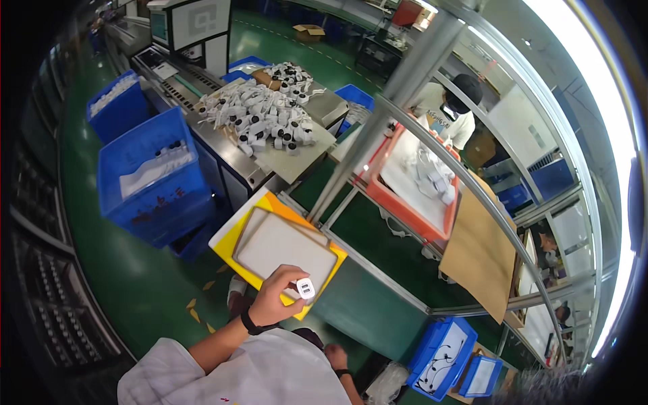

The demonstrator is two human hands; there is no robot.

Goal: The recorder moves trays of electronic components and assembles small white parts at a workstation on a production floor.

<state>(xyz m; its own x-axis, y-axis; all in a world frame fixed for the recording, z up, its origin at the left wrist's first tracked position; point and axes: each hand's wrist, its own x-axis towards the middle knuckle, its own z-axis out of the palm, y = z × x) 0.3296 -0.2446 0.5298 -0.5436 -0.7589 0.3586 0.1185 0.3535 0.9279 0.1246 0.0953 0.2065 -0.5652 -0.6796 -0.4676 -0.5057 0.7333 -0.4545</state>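
My left hand is raised in front of me, thumb and fingers closed round a small white USB charger. The charger's end with two dark ports points up toward me. Beneath this hand lies a shallow pale tray with a grey rim, on a yellow, white and orange board. Low beside my body is my right hand, near the edge of a dark green tabletop. Its fingers are too small and blurred to read.
White plugs with cables are heaped on a metal bench ahead. Blue bins stand at the left. A metal frame post rises ahead on the right. Beyond it, a person sits by an orange tray. A blue bin with black cables is at the lower right.
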